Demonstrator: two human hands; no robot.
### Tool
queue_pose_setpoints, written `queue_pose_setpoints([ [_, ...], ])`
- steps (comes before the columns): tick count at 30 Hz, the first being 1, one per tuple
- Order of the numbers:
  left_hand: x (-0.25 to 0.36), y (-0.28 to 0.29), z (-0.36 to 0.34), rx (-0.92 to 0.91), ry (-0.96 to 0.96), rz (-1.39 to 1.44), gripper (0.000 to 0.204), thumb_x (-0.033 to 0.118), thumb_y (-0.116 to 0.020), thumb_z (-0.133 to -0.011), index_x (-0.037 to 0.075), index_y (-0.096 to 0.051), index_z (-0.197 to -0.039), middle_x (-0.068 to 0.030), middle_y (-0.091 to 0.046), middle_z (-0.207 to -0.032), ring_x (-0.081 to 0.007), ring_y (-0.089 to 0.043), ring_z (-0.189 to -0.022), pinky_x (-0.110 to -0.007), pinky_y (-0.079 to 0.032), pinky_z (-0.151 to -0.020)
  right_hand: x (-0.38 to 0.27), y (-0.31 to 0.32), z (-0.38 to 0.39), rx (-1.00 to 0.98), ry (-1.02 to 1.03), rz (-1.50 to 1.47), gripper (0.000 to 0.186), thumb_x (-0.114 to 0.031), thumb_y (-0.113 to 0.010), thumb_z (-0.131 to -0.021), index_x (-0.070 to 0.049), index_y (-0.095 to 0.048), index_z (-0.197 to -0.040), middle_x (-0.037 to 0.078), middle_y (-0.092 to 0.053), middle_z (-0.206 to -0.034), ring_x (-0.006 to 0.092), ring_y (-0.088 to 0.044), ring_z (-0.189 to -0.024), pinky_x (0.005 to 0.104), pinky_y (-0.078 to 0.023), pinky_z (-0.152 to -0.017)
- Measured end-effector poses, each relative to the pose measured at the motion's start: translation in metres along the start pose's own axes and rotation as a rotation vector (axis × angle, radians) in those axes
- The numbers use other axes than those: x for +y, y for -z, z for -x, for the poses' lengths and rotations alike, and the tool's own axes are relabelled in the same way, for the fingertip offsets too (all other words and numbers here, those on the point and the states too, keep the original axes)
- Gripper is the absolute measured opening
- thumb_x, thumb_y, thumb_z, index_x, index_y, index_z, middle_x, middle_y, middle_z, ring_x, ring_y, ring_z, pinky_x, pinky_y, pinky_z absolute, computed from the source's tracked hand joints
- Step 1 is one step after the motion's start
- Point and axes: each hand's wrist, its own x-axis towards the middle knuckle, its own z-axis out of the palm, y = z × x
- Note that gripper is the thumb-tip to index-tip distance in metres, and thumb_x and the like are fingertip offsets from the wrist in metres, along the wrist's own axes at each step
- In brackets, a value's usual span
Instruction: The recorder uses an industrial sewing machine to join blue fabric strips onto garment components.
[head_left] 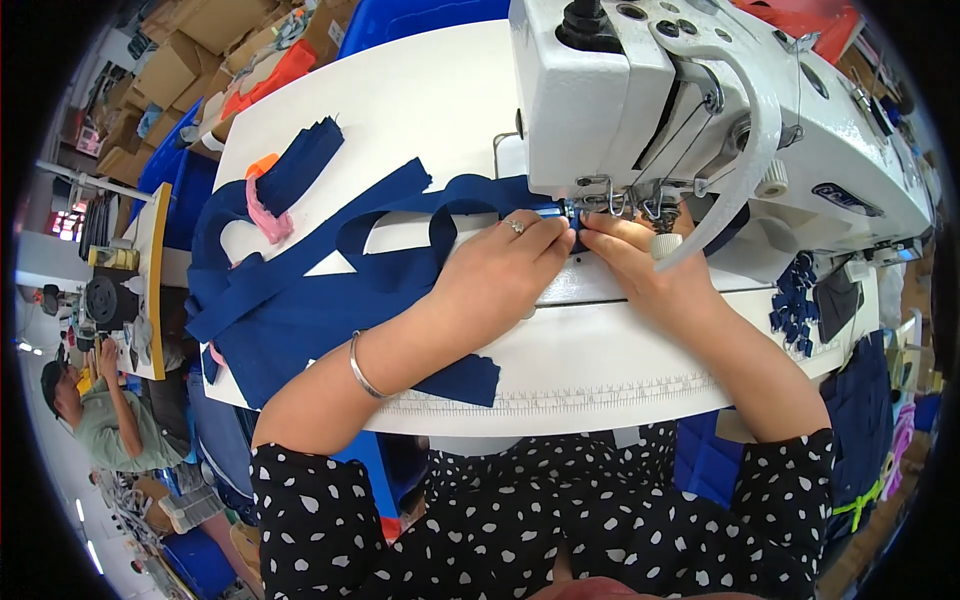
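A white sewing machine [575, 110] stands over the table, its needle area right at my fingertips. My left hand [505, 265] is closed, thumb and fingers pinching the navy fabric [300, 310] beside the presser foot. From the other side my right hand [645, 265] presses its closed fingers on the same fabric at the foot; some of its fingers are hidden behind the machine's parts. The fabric's long strips lie looped and crossed to the left. A pink and orange strip [265, 210] rests on it.
A printed ruler [600, 392] runs along the front of the white table [430, 80]. Small navy pieces [795, 305] are heaped at the right. Blue bins [420, 20] and cardboard boxes [170, 70] stand behind. Another person [120, 420] works far left.
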Motion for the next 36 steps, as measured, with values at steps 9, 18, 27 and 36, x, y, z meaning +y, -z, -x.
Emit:
queue_pose_setpoints([
  [9, 0.0, -0.001, 0.002, 0.016, -0.01, -0.048, 0.034, 0.007, -0.063, -0.084, 0.003, -0.067, -0.118, -0.0079, -0.065, -0.117, -0.0238, -0.063, -0.106, -0.032, -0.057, -0.081, -0.001, 0.004, -0.003, -0.038, 0.005, -0.039, 0.025, -0.007, -0.072, -0.082, -0.013, -0.075, -0.106, -0.002, -0.072, -0.113, 0.018, -0.068, -0.098, 0.0436, -0.046, -0.095],
  [18, 0.001, 0.0, 0.0, 0.053, -0.032, -0.052, 0.031, 0.006, -0.063, -0.084, 0.001, -0.066, -0.114, -0.0087, -0.065, -0.113, -0.0244, -0.063, -0.103, -0.033, -0.056, -0.084, -0.003, 0.006, -0.001, -0.108, -0.047, 0.024, 0.031, -0.006, -0.069, -0.083, -0.014, -0.073, -0.112, -0.002, -0.07, -0.119, 0.0201, -0.066, -0.101, 0.0457, -0.042, -0.097],
  [27, 0.002, 0.002, 0.0, 0.027, 0.007, -0.022, 0.027, 0.007, -0.063, -0.086, 0.003, -0.068, -0.112, -0.0089, -0.066, -0.117, -0.0256, -0.064, -0.106, -0.034, -0.056, -0.084, 0.0, -0.002, 0.0, -0.067, -0.025, -0.048, 0.035, -0.002, -0.062, -0.081, -0.012, -0.071, -0.113, 0.004, -0.069, -0.113, 0.0231, -0.06, -0.114, 0.0491, -0.034, -0.113],
  [36, 0.004, 0.003, 0.0, -0.003, 0.026, -0.05, 0.036, 0.003, -0.059, -0.081, 0.005, -0.068, -0.116, -0.0082, -0.064, -0.122, -0.0273, -0.062, -0.108, -0.035, -0.056, -0.087, 0.002, -0.006, -0.003, -0.064, -0.125, -0.148, 0.027, -0.025, -0.07, -0.086, 0.0, -0.066, -0.094, 0.018, -0.065, -0.12, 0.0336, -0.056, -0.122, 0.0446, -0.042, -0.103],
])
